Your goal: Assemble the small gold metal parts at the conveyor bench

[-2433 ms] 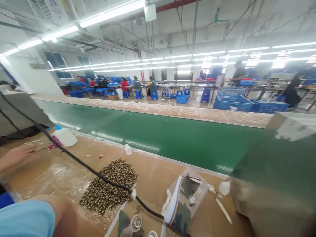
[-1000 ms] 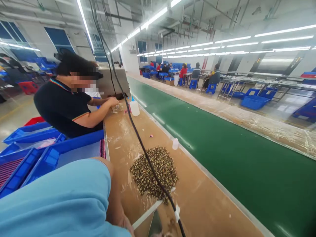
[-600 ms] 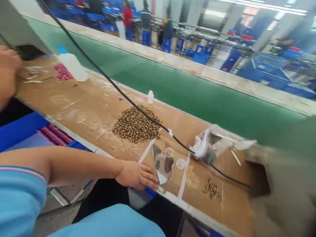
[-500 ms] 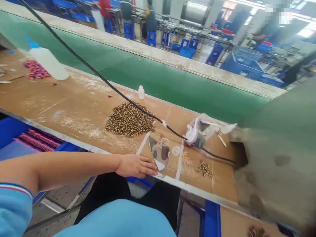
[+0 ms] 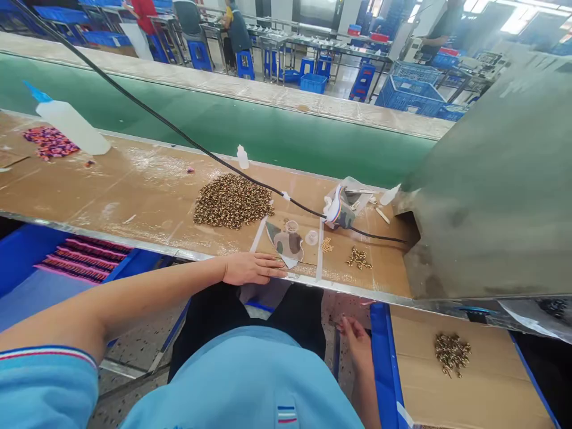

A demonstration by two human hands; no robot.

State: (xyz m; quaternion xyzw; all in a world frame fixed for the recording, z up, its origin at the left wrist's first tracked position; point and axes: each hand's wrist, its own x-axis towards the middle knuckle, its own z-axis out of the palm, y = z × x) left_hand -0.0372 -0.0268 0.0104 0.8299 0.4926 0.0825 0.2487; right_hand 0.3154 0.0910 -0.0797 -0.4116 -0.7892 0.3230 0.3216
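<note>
My left hand (image 5: 254, 268) lies flat on the table's front edge, fingers stretched out together. Its fingertips touch or nearly touch a camouflage cloth piece (image 5: 288, 244). On and beside that cloth stand two small clear round cups, one cup (image 5: 311, 238) to the right. Below the table edge, beside my right leg, is my right hand (image 5: 356, 338), its fingers curled into a pinch. Something small and dark may be at its fingertips; I cannot make out what. A large heap of small brass-coloured metal parts (image 5: 232, 201) sits beyond my left hand.
A black cable (image 5: 179, 126) crosses above the table to a metal housing (image 5: 482, 202). Smaller metal parts (image 5: 358, 258) lie at right, more parts (image 5: 452, 353) on a cardboard-lined tray. A large white bottle (image 5: 74, 126) and a small bottle (image 5: 242, 157) stand along the green belt (image 5: 313, 146).
The view has tilted downward and swung right. My right hand has come into view below the table edge. My left hand stays flat at the edge by the cloth.
</note>
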